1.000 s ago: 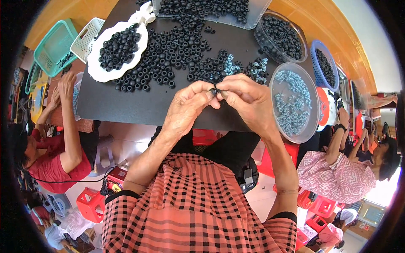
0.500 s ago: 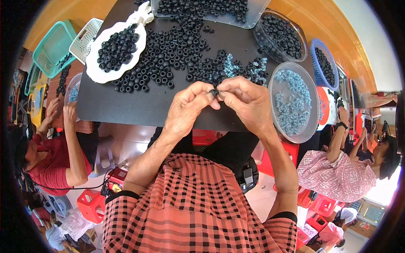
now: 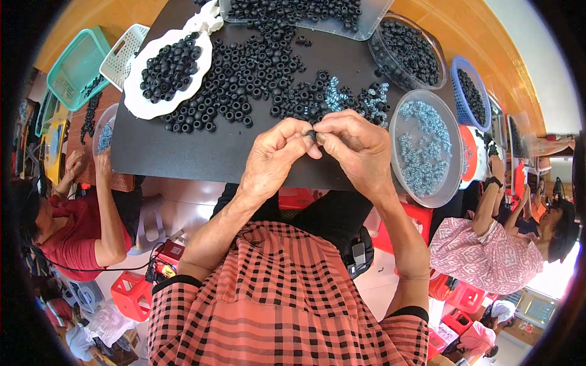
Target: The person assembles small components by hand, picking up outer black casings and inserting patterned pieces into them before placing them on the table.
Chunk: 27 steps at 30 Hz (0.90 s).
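Close to the table's near edge, my left hand (image 3: 274,154) and my right hand (image 3: 359,146) meet fingertip to fingertip. Thumbs and forefingers of both pinch one small black ring-shaped piece (image 3: 313,135), partly covered by the fingers. Just beyond them on the dark table (image 3: 177,155) spreads a heap of round black pieces with holes (image 3: 223,91). Some small blue-and-white striped pieces (image 3: 334,96) lie among it. Right of my right hand stands a round translucent tub (image 3: 421,198) with many striped pieces inside.
A white scalloped dish (image 3: 135,100) of black pieces sits at the left. A clear plastic box (image 3: 372,27), a clear round bowl (image 3: 441,64) and a blue basket (image 3: 456,94) hold more at the back and right. Co-workers sit on both sides, one in a red shirt (image 3: 76,244).
Both hands keep their pinch, with only a slight shift of the fingers around the black piece. The person at the left has moved their hands a little.
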### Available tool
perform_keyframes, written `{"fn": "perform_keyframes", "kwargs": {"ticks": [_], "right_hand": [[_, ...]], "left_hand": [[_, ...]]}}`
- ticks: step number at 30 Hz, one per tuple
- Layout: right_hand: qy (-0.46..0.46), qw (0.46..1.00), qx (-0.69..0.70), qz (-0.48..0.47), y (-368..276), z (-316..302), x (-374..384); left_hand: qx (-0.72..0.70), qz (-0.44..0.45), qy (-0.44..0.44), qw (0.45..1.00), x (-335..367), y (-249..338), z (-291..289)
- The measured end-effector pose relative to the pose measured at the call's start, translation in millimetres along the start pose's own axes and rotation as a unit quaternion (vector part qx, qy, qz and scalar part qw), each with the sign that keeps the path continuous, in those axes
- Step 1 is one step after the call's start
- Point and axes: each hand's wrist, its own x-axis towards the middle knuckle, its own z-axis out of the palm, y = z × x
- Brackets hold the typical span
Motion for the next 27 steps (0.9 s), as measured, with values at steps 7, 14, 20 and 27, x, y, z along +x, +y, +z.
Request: {"fn": "perform_keyframes", "kwargs": {"ticks": [7,14,20,27], "right_hand": [[0.016,0.999,0.027,-0.027,9,5,-5],[0.021,0.996,0.079,0.018,-2,12,-7],[0.02,0.999,-0.014,-0.042,4,9,-6],[0.007,0.997,-0.061,-0.041,-5,6,-3]], "left_hand": [[0.016,0.006,0.001,1.0,1,-3,-2],[0.022,-0.011,0.02,1.0,0,-2,-4],[-0.013,-0.001,0.008,1.0,2,-5,-6],[-0.065,-0.021,-0.001,0.998,3,-3,-6]]}}
